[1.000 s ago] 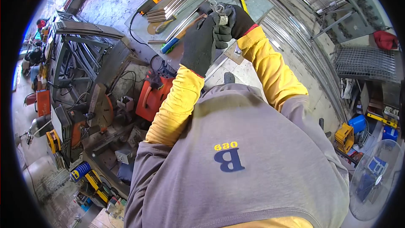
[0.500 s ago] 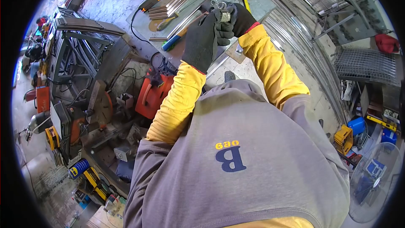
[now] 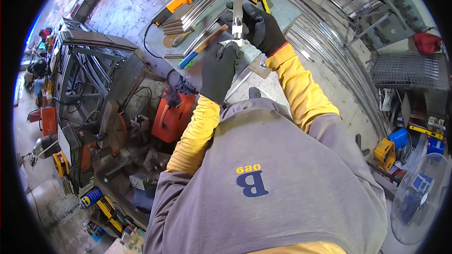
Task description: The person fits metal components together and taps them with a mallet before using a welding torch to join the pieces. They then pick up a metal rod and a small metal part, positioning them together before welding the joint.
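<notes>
A metalworking workshop shows its trade in a yellow-and-black angle grinder point(image 3: 179, 2) lying beside thin, brownish and silvery metal strips point(image 3: 203, 9) on a flat grey worktable point(image 3: 286, 10). Long silver metal bars point(image 3: 329, 56) line the floor at right, near grey wire-mesh panels point(image 3: 400, 69), while a dark angular metal framework point(image 3: 87, 68) and a red-orange hard case point(image 3: 170, 121) crowd the picture's cluttered left side.

Between the yellow sleeves point(image 3: 194, 136) a gap opens to the floor, but the metal piece point(image 3: 238, 7) bars the space between left hand point(image 3: 220, 71) and right hand point(image 3: 263, 27). Leftward, the blue-ended handle point(image 3: 208, 43), rods point(image 3: 202, 8) and angle grinder point(image 3: 179, 2) obstruct the worktop point(image 3: 288, 11); the red case point(image 3: 170, 116) crowds the left forearm.
</notes>
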A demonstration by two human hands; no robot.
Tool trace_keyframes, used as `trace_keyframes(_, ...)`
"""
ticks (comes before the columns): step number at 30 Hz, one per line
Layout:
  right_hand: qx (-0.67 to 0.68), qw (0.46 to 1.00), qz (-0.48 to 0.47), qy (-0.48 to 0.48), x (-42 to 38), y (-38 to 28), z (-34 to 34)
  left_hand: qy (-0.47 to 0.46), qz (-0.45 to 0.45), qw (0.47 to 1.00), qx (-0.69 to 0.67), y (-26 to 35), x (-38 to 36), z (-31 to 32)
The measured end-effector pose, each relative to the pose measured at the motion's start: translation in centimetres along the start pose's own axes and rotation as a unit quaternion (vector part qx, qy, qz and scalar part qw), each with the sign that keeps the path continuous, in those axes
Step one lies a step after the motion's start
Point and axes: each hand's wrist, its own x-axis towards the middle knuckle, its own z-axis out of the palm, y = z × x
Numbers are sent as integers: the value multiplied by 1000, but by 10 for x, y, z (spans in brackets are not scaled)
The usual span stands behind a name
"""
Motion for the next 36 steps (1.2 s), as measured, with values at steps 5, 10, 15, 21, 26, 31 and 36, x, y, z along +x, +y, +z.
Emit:
trace_keyframes(5,117,991,51,-34,-9,-16,4,-21,-25,996,-87,-25,2,-8)
trace_keyframes(10,169,983,68,-37,1,-3,5,0,-22,997,-71,-25,-5,-6)
trace_keyframes(15,149,986,78,-11,1,-6,9,0,-19,997,-69,-28,-4,-8)
trace_keyframes(21,139,986,61,-72,3,0,-1,-11,-43,990,-134,-34,-3,-10)
trace_keyframes(26,-9,998,0,-61,-1,5,-5,-14,-43,988,-148,-31,-6,-8)
trace_keyframes(31,-17,996,-55,-73,-3,2,-2,-16,-34,991,-131,-32,-5,-9)
trace_keyframes(36,-73,996,18,-43,1,-6,-2,-16,-33,992,-125,-30,-5,-9)
